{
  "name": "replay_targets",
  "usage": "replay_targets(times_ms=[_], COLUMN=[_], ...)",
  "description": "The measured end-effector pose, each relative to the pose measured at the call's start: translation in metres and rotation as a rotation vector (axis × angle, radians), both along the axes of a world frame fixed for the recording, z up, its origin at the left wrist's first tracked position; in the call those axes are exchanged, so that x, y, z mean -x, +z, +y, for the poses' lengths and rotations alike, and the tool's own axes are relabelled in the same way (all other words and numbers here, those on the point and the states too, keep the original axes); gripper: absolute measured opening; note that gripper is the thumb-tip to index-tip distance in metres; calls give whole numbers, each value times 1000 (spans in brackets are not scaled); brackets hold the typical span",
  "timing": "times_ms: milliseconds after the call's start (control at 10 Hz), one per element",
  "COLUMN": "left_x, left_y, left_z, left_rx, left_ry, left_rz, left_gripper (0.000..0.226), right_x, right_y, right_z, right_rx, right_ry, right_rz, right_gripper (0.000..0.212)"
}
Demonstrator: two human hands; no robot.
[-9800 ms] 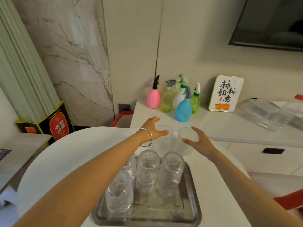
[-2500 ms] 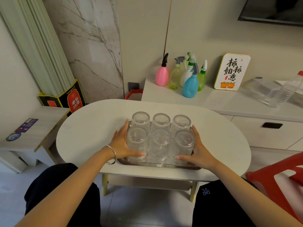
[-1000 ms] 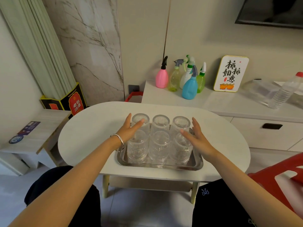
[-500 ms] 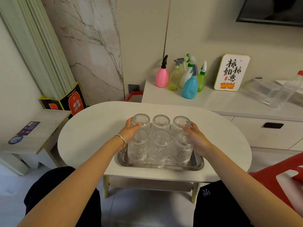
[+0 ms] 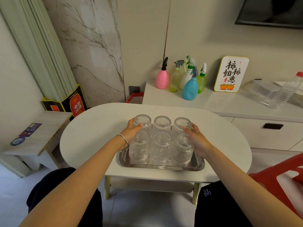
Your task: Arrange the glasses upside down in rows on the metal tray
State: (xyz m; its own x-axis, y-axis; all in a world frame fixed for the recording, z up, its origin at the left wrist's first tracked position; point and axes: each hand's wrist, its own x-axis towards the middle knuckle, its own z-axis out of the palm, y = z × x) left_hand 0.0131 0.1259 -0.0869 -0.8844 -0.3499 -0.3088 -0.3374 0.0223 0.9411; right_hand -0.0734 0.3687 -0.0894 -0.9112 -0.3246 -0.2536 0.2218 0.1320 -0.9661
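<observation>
Several clear ribbed glasses stand upside down in two rows of three on the metal tray [image 5: 198, 166], which rests on the white oval table [image 5: 91, 136]. My left hand [image 5: 132, 131], with a silver bangle at the wrist, grips the back left glass [image 5: 142, 120]. My right hand [image 5: 196, 139] grips the back right glass [image 5: 182, 123]. The back middle glass [image 5: 162, 122] stands untouched between them. The front row [image 5: 161, 149] sits close under my wrists.
Behind the table a white cabinet [image 5: 237, 108] holds several coloured spray bottles [image 5: 190, 86], a framed sign [image 5: 231, 74] and a plastic water bottle [image 5: 285, 92]. A low wooden side table [image 5: 36, 140] stands at the left, a red plastic stool [image 5: 282, 177] at the right.
My hands left the front of the tray, rose with fingers spread, then closed on the two outer glasses of the back row. The glasses have kept their places.
</observation>
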Motion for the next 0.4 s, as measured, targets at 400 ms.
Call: replay_targets(times_ms=[400], left_x=[1], left_y=[20], left_z=[-2], left_rx=[196], left_ry=[-1], left_rz=[-44], left_gripper=[66], right_x=[-3], right_y=[61], right_z=[3], right_rx=[-194], right_ry=[-6], right_rz=[210], right_gripper=[59])
